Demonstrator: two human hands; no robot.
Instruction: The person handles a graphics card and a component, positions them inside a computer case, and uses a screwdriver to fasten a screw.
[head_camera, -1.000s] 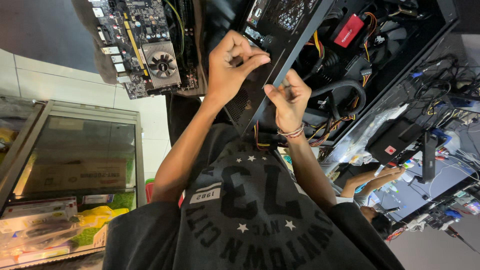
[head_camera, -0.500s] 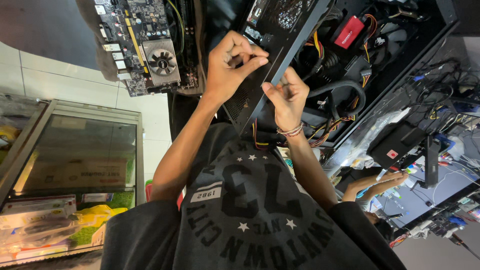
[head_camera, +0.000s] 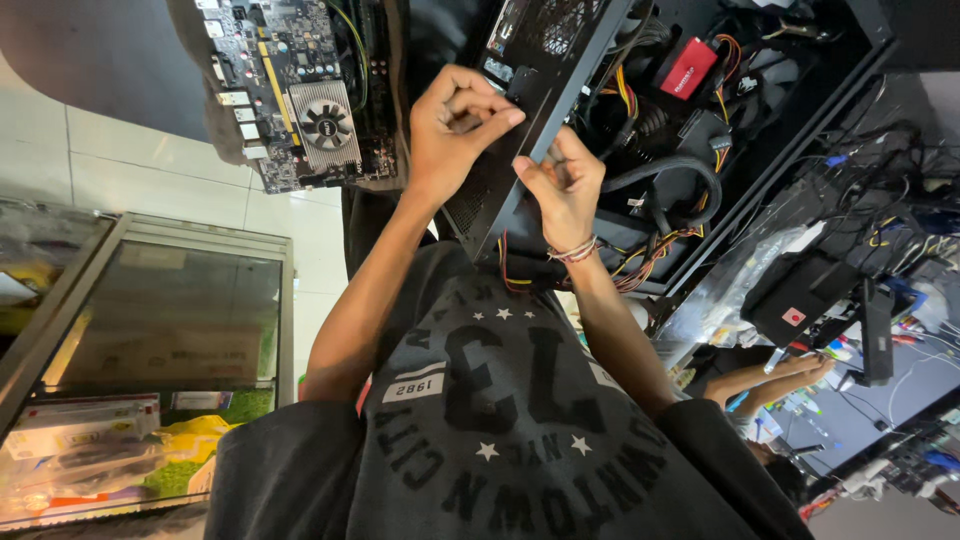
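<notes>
— Two hands are up near twelve o'clock, and they are ours. What do we see them doing?

— Our left hand (head_camera: 455, 130) sits at about eleven o'clock. Its fingers are curled in tight, with the tips pressed on the black panel (head_camera: 490, 195). We cannot tell if something small is pinched inside them.

— And the other one?

— Our right hand (head_camera: 562, 185), the one with the thin bands on the wrist, is just beside it at about one o'clock. Its thumb and fingers are close together and nip the edge of the same panel.

— Where is that panel?

— It runs on a slant through the top middle, from twelve o'clock down toward the centre, between our two hands. It is part of the open computer case (head_camera: 790, 110), which fills the one to two o'clock corner.

— What is inside the case?

— Lots of coloured wires (head_camera: 650, 260), a thick black cable (head_camera: 690, 170) in a loop, and a small red block (head_camera: 688, 68).

— What else is around us?

— A circuit board with a little round fan (head_camera: 325, 120) lies at ten to eleven o'clock, apart from our left hand. A glass cabinet (head_camera: 150, 330) stands at eight o'clock. At four o'clock, another person's hands (head_camera: 790, 375) rest below a black box with a red sticker (head_camera: 795, 305). Our grey shirt (head_camera: 500, 440) fills six o'clock.
</notes>
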